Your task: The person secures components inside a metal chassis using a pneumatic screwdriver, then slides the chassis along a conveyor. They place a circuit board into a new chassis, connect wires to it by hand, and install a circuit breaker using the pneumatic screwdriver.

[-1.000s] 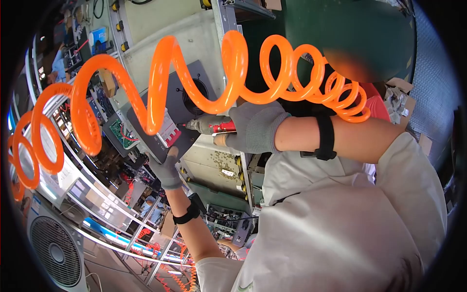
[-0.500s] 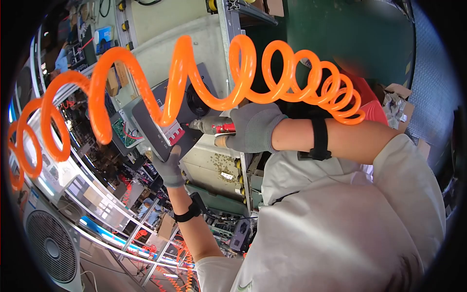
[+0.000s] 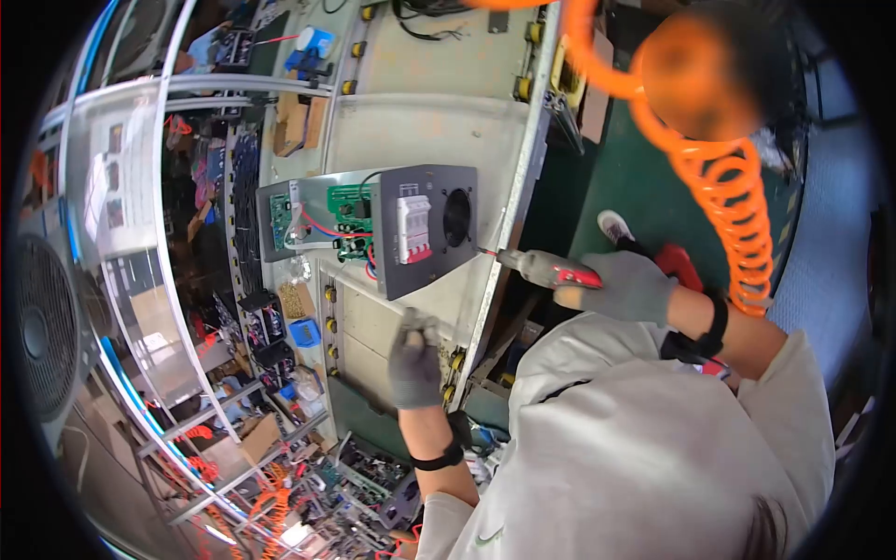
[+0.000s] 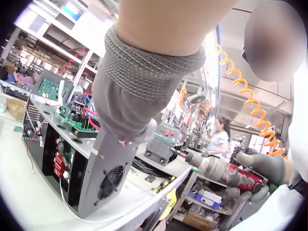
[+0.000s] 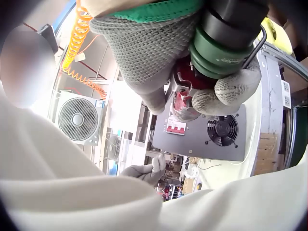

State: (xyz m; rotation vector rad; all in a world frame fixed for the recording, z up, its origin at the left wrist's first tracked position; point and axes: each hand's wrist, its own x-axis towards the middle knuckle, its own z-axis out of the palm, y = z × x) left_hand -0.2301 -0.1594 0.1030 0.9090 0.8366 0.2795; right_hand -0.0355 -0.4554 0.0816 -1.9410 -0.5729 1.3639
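One driver (image 3: 543, 268) in right hand (image 3: 627, 286) — left hand (image 3: 415, 367) near grey panel (image 3: 441, 258).

Left hand (image 3: 415, 371) and right hand (image 3: 623, 289) wear grey knitted gloves (image 4: 130, 91) — the right cuff (image 5: 159, 11) edged green — below black straps (image 3: 439, 458); the pale shirt (image 3: 644, 439) is short-sleeved.

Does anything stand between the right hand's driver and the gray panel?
Nothing visible does. The right hand holds the driver with its bit toward the panel, on the fan's side. The left wrist view shows the bit apart from the panel, with no object in the gap.
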